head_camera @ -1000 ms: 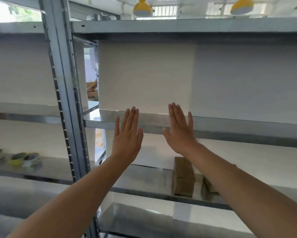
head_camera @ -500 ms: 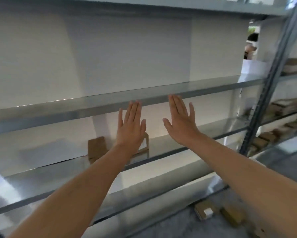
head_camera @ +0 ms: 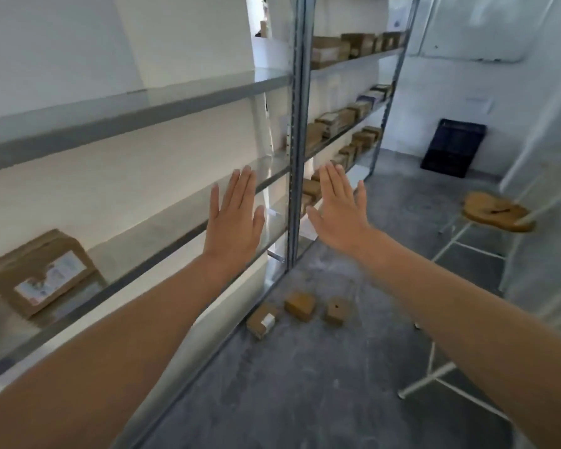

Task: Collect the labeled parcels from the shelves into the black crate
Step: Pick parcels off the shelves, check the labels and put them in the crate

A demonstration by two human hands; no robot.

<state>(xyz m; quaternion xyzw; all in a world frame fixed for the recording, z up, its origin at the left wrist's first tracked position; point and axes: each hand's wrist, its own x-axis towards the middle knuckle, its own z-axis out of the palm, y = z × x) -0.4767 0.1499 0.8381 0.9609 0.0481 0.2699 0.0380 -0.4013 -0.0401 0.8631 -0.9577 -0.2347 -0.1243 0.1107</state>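
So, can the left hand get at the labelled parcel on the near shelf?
Probably yes: the left hand is open and empty, and nothing stands in front of the parcel on its open shelf.

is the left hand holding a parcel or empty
Empty. The left hand is flat with straight fingers, raised in front of the metal shelf, nothing in it. The labeled parcel sits there untouched.

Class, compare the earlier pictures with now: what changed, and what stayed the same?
The view swung right along the shelves, bringing the black crate and a wooden stool into sight. Nothing was grasped or released. The left hand and right hand stay raised, open, empty.
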